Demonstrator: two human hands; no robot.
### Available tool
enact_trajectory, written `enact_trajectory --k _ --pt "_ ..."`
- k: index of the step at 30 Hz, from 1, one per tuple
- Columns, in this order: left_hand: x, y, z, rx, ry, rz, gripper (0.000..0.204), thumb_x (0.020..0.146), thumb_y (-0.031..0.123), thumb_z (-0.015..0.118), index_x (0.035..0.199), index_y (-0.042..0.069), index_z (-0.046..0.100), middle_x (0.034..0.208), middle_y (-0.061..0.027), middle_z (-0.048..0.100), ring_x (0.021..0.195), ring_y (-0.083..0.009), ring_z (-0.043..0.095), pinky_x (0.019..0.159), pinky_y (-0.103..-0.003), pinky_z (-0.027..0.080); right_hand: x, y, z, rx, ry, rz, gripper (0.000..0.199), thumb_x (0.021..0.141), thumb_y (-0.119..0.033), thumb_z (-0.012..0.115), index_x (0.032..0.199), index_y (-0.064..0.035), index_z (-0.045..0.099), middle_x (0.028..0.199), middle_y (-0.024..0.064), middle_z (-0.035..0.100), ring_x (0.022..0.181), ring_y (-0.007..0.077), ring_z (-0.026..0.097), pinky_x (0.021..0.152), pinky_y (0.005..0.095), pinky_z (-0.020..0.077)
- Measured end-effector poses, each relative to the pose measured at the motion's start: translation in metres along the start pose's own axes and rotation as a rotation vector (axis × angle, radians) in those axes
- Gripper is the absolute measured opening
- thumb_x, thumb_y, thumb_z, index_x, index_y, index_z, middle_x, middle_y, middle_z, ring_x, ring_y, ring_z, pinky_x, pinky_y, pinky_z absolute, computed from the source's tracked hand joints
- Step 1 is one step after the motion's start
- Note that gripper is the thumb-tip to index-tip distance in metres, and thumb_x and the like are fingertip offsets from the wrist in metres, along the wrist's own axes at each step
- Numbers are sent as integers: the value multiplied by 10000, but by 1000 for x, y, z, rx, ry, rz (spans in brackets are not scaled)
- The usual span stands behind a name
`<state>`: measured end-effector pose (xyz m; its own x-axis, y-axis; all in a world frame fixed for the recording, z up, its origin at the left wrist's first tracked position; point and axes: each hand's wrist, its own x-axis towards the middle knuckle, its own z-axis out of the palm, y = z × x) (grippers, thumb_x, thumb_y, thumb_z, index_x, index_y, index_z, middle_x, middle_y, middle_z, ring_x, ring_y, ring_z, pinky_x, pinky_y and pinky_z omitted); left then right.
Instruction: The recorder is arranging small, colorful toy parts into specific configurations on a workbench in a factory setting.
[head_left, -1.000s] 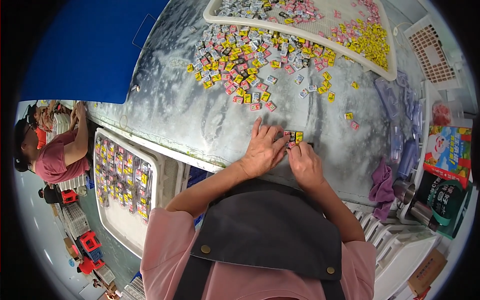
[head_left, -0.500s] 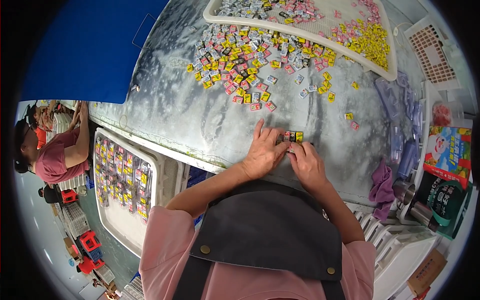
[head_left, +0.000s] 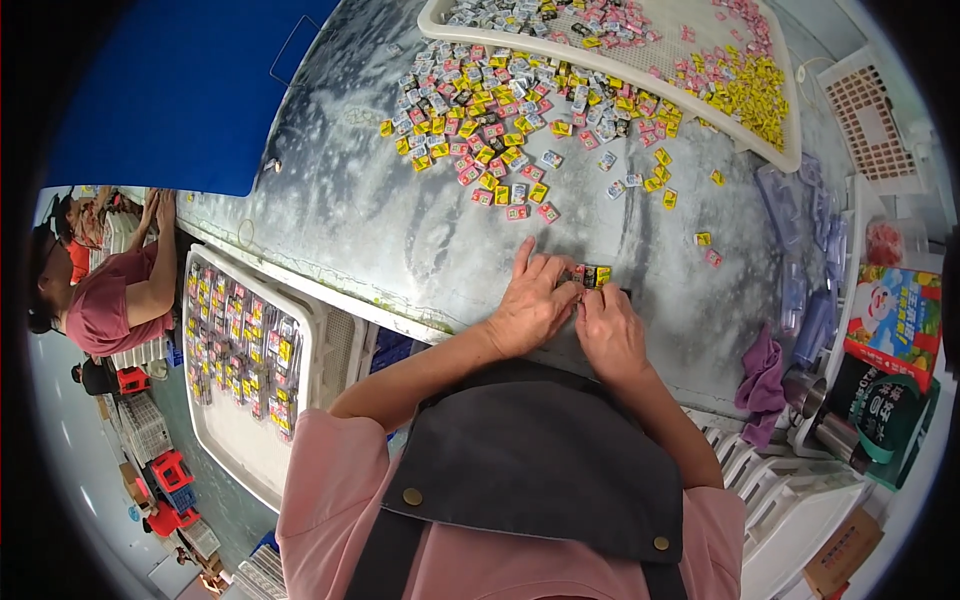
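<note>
A short cluster of small printed blocks (head_left: 597,274) in pink, black and yellow lies on the table close in front of me. My left hand (head_left: 535,308) closes on its left end, thumb and fingers bent together with one finger raised. Pressed to the cluster's near side are the curled fingers of my right hand (head_left: 612,330). My fingers cover the lower part of the cluster, so what holds the blocks together is hidden. Farther up the table spreads a loose pile of similar blocks (head_left: 490,110), white, yellow, pink and black, with several strays towards my hands.
A white mesh tray (head_left: 610,62) of sorted blocks stands at the far side. Clear plastic cases (head_left: 792,290) and a purple cloth (head_left: 763,370) lie on the right. At lower left, a white tray (head_left: 240,450) holds filled packs. A co-worker (head_left: 125,300) works at far left.
The view has shifted slightly. My right-hand fingers have closed in a little on the cluster's near side; my left hand stays at its left end.
</note>
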<state>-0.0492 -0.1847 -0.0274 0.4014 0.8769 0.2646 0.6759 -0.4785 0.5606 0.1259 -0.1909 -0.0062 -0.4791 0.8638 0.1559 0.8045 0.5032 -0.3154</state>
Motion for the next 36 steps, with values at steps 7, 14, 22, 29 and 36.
enact_trajectory --k 7,14,22,29,36 --pt "-2 -3 0 0 20 6 250 802 113 745 1048 117 699 1165 -84 561 1132 -277 540 1160 -631 189 -4 7 -6 195 29 32 49 885 -21 641 929 -6 629 915 154 563 833 352 622 704 451 520" --pt "4 4 -5 10 21 -11 318 812 92 730 1124 95 668 1108 -78 580 1081 -273 562 1156 -615 209 2 20 -21 411 10 130 101 899 -53 660 980 -1 631 933 177 564 843 391 615 710 470 501" --pt "25 12 8 63 89 -15 339 825 94 720 1158 76 660 1015 -82 576 1000 -276 565 1125 -591 255 -8 28 -20 330 -22 94 334 860 -89 713 1167 -16 602 1004 160 551 909 367 614 759 459 516" --pt "35 10 12 80 83 -4 280 799 106 735 1076 83 702 980 -81 562 967 -274 560 1114 -571 278 -10 32 -17 287 33 87 369 833 -105 745 1164 -6 616 999 147 549 924 336 610 772 435 524" --pt "37 13 10 163 17 38 300 802 117 740 1099 86 712 997 -77 562 974 -271 553 1117 -586 267 -14 44 -16 384 51 140 321 845 -88 733 1141 -7 637 1000 130 568 906 325 614 771 423 524"
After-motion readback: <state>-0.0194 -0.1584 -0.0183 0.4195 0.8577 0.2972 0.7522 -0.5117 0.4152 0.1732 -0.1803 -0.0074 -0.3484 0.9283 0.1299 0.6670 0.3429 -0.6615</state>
